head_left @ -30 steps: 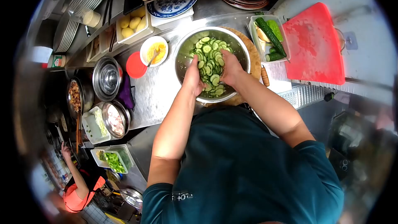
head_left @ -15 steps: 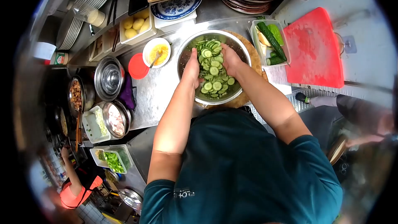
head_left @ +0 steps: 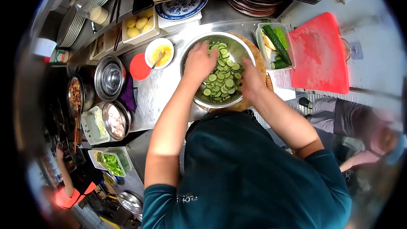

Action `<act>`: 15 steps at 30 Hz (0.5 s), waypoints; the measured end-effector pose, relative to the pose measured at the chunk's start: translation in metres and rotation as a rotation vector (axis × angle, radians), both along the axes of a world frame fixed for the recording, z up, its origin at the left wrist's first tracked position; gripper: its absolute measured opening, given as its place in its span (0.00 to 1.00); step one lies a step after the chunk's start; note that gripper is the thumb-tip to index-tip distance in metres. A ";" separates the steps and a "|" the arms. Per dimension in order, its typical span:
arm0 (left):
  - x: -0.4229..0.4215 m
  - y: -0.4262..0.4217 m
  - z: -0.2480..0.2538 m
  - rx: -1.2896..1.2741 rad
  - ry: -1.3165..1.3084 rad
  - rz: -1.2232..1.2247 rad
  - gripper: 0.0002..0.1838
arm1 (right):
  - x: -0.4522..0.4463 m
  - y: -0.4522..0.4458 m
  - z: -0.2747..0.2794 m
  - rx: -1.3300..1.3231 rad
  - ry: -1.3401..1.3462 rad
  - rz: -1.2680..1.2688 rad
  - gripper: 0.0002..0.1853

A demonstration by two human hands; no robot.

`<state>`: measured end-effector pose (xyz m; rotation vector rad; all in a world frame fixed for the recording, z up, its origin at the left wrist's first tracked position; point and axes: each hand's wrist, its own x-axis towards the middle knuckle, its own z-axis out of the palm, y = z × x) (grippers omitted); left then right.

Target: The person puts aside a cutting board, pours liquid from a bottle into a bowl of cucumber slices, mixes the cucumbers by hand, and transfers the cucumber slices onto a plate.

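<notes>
Sliced cucumber (head_left: 224, 80) lies heaped in a large steel bowl (head_left: 190, 44), which stands on a round wooden board (head_left: 257, 59). Over the bowl's left side, my left hand (head_left: 201, 62) hangs back up, fingers apart and slightly blurred, at the edge of the slices. My right hand (head_left: 253, 79) is inside the right rim, its fingers spread and reaching down beside the heap. Neither hand has a clump of slices in it. Parts of the fingertips are blurred.
To the left are a white bowl (head_left: 168, 61) of yellow mixture with a spoon, and a red lid (head_left: 140, 66). At right stand a container of whole cucumbers (head_left: 277, 42) and a red cutting board (head_left: 320, 55). Two other people work at lower left and right.
My hands had the cucumber slices gathered up between them; now they have moved apart and the slices lie in the bowl. The person at right has come further into view.
</notes>
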<state>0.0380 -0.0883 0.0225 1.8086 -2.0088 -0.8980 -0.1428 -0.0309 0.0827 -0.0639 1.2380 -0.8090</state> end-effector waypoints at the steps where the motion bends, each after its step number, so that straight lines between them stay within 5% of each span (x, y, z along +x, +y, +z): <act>1: -0.006 -0.010 -0.003 0.028 -0.081 -0.069 0.38 | 0.002 0.007 -0.004 0.039 -0.017 -0.046 0.35; 5: -0.028 -0.020 -0.003 0.208 -0.248 -0.146 0.37 | 0.019 0.011 -0.017 0.111 -0.096 -0.245 0.33; 8: -0.026 -0.016 -0.028 0.314 -0.220 -0.017 0.41 | 0.020 -0.010 -0.094 0.069 -0.310 -0.334 0.29; 15: -0.011 0.003 -0.033 0.778 1.034 0.496 0.38 | 0.020 -0.047 -0.082 -0.038 -0.198 0.015 0.24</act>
